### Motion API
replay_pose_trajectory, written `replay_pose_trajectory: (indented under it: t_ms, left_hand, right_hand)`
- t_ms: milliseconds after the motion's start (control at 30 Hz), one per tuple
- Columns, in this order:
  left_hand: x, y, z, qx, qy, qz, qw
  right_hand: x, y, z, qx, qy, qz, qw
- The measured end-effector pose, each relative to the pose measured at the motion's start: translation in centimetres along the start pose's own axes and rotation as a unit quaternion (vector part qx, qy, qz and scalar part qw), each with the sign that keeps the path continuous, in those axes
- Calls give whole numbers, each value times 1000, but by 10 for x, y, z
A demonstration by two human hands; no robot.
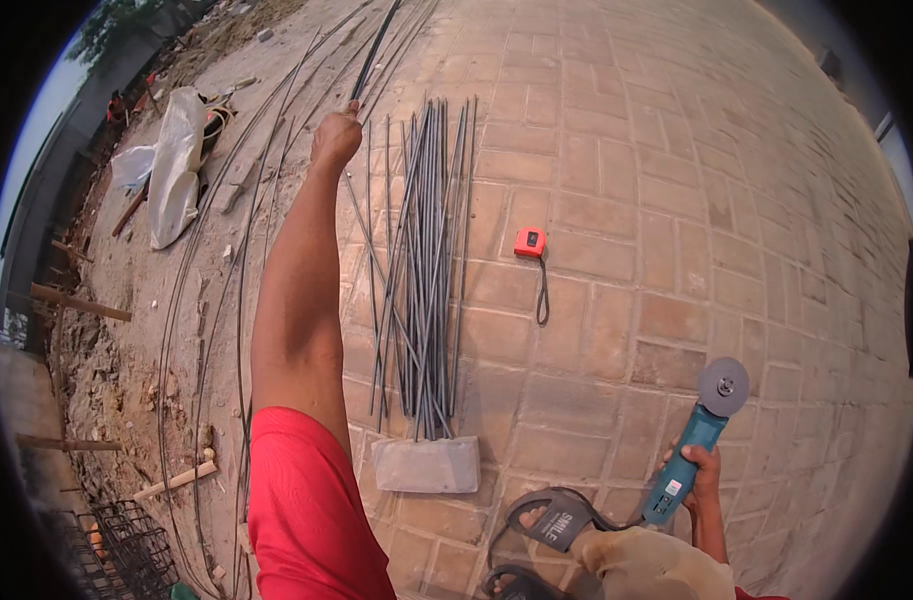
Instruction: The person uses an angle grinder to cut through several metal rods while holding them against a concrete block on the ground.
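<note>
My left arm stretches far forward, and my left hand is closed around the near end of dark steel bars that run away from me. How many bars it grips is hard to make out. Low on the right, my right hand grips a teal angle grinder by its body, with its grey disc pointing away from me. Between my hands lies a loose bundle of cut steel rods on the paving. Their near ends meet a pale concrete block.
A red tape measure with a dark strap lies right of the rods. Long bars curve across dusty ground on the left, near a white sack and wooden stakes. My sandalled foot and the grinder's cord are close below.
</note>
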State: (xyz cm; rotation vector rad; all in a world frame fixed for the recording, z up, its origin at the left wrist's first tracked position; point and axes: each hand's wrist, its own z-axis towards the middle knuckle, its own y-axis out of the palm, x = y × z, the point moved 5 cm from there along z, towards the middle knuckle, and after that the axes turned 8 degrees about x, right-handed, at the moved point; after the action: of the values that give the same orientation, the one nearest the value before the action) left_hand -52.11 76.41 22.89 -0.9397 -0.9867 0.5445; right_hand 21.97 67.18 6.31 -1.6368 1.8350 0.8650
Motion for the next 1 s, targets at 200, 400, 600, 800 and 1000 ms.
replay_pose_trajectory:
  t_ms: [200, 400, 600, 800, 1000]
  left_hand:
    - [17, 165, -90, -127, -26, -20, 991]
    - [-10, 234, -119, -139, -51, -29, 989]
    - [-17, 251, -120, -115, -55, -46, 991]
    - [-70, 225, -108, -98, 149, -52, 983]
    - [-207, 36, -194, -28, 155, -83, 984]
  right_hand:
    - [-10, -27, -8, 66, -57, -9, 996]
    - [-1, -53, -13, 96, -54, 3, 994]
    - [14, -53, -7, 112, -43, 32, 992]
    - [7, -12, -9, 71, -16, 41, 996]
    - [-8, 16, -7, 38, -28, 6, 999]
